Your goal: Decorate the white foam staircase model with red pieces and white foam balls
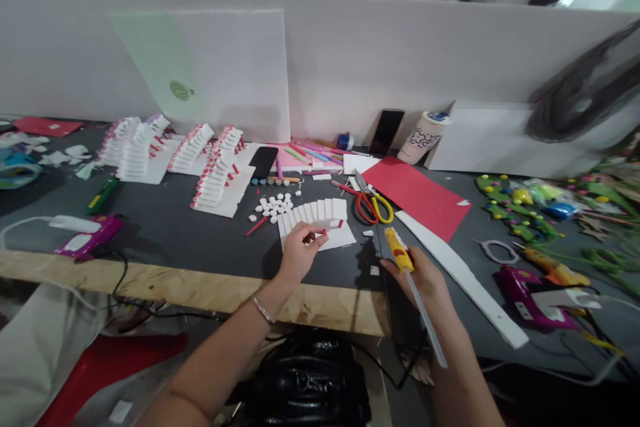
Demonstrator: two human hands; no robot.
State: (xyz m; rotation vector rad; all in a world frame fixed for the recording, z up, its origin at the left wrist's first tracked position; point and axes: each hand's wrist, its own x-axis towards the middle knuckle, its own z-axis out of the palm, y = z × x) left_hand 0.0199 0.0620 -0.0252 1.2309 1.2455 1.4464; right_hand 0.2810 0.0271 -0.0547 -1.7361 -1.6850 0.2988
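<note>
In my right hand (425, 273) is a yellow hot glue gun (399, 250), its long glue stick (427, 327) trailing back over my forearm. My left hand (300, 250) pinches a small red piece (323, 233) between its fingertips, at the front of a white fan-like paper model (320, 211). That model stands on a white card base (345, 237), with another small red post (341, 223) at its right side. White round pellets (274, 205) lie in a loose pile left of it. A thin red stick (255, 227) rests below the pile.
Scissors (373, 207) with red and yellow handles lie beside a red sheet (420, 193). Similar models (213, 180) stand at the left. Further along are a phone (387, 131), a cup (423, 139), a white strip (465, 280), and purple power strips (530, 297) with cables.
</note>
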